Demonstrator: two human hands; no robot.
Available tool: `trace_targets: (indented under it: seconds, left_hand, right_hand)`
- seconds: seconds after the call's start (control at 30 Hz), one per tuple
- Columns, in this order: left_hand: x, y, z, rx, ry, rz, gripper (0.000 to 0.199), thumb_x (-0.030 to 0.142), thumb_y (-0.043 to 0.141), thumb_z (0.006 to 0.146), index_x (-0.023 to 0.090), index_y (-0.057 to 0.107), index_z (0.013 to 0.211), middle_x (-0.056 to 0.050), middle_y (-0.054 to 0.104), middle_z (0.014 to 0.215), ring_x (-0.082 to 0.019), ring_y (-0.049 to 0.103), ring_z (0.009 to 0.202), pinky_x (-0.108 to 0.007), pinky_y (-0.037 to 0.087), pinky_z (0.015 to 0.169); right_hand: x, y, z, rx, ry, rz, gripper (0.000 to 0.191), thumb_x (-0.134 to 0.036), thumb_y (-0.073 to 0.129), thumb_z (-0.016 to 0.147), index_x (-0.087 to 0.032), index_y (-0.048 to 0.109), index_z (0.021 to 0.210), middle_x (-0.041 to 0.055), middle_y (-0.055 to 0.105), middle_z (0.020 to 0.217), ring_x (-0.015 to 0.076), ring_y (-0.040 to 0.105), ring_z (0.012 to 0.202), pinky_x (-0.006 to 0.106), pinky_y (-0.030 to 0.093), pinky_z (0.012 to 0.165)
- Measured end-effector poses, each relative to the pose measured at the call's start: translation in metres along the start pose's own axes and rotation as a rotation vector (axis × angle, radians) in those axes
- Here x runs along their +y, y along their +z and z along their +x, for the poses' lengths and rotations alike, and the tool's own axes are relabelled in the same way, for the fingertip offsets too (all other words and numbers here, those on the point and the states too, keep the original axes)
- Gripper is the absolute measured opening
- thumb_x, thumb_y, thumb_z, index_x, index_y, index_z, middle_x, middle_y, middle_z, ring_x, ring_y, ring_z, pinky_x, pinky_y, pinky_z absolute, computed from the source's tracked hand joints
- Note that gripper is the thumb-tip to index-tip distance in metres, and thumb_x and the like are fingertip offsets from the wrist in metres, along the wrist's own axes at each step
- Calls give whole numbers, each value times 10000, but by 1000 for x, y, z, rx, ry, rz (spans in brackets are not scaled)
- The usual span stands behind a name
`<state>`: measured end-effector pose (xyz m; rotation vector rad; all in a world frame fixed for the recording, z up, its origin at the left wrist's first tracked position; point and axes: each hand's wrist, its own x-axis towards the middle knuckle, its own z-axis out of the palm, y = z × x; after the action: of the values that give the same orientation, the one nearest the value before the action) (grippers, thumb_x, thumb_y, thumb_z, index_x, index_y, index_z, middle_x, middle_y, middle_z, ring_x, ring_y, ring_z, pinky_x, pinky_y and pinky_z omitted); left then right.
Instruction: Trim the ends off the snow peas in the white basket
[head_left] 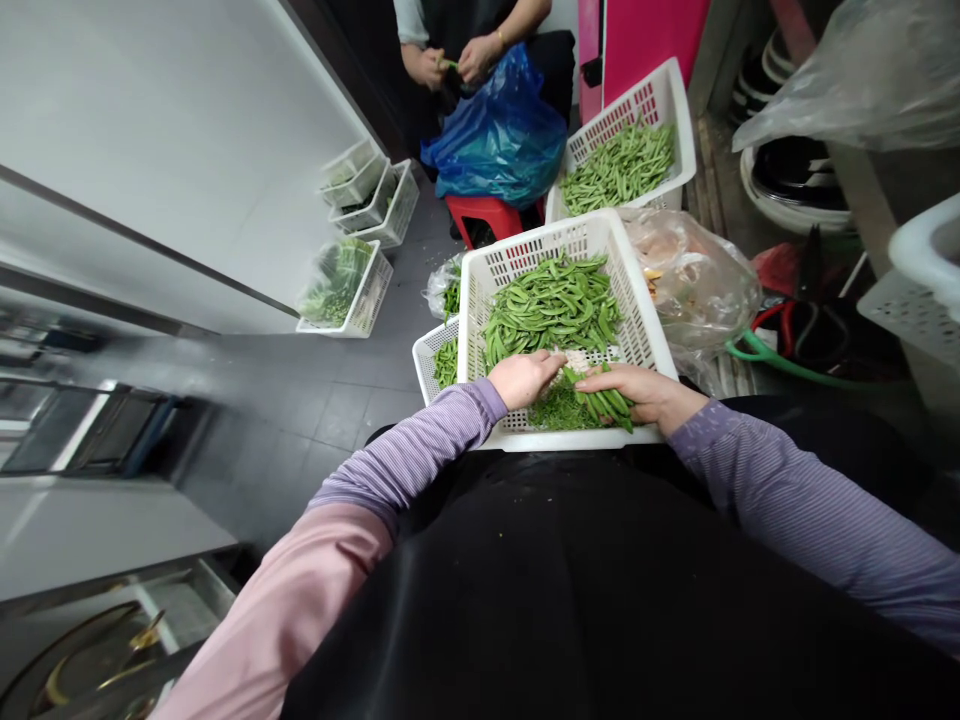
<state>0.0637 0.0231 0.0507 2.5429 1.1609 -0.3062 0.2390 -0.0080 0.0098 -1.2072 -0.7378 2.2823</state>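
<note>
A white slotted basket rests at my lap, with a heap of flat green pea pods in its far part and small green trimmings in the near part. My right hand is closed around a bunch of pods over the basket's near right side. Just left of that bunch, my left hand hangs over the trimmings, its fingers bent together toward the pods. Whatever its fingertips pinch, if anything, is too small to make out.
Opposite me a person's hands hold a green piece above a blue plastic bag on a red stool. Another basket of beans stands behind mine, beside a clear bag. Smaller baskets line the left wall.
</note>
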Motion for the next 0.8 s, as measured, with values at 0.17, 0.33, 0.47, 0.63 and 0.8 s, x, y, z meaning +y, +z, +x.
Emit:
trace_targets:
  seconds: [0.17, 0.33, 0.47, 0.63, 0.8]
  left_hand:
    - [5, -17, 5, -206, 65, 213, 251, 110, 384, 801, 104, 602, 927, -150, 590, 931, -219, 593, 828, -318, 441, 736]
    - [20, -27, 23, -418, 50, 164, 117, 47, 562, 630, 135, 610, 571, -70, 590, 587, -221, 590, 741, -305, 433, 731]
    - [17, -38, 37, -503, 49, -262, 202, 26, 604, 570, 144, 552, 414, 0, 491, 416, -122, 509, 504, -235, 427, 575]
    - [-3, -31, 33, -290, -136, -1022, 172, 256, 592, 723, 112, 616, 631, 47, 360, 395, -51, 347, 309, -189, 322, 348]
    - [-9, 38, 21, -239, -164, -994, 230, 241, 434, 820, 123, 631, 831, 45, 412, 447, -54, 395, 350, -173, 363, 386]
  right_hand:
    - [-3, -3, 2, 141, -221, -293, 185, -294, 713, 510, -180, 593, 594, -2, 601, 570, 151, 534, 560, 276, 411, 562]
    - [-3, -7, 10, 342, -392, -815, 279, -364, 746, 464, -193, 651, 663, -29, 574, 533, 169, 518, 563, 283, 378, 575]
    - [-3, -5, 7, 228, -468, -886, 252, -348, 709, 510, -204, 666, 713, -32, 596, 567, 167, 524, 579, 278, 388, 603]
    - [-11, -6, -3, 357, -613, -694, 231, -356, 680, 546, -200, 658, 715, -22, 593, 618, 167, 528, 642, 290, 401, 658]
    - [-29, -40, -4, 559, -750, -29, 225, -400, 607, 634, -228, 571, 774, -7, 584, 709, 152, 528, 654, 287, 425, 592]
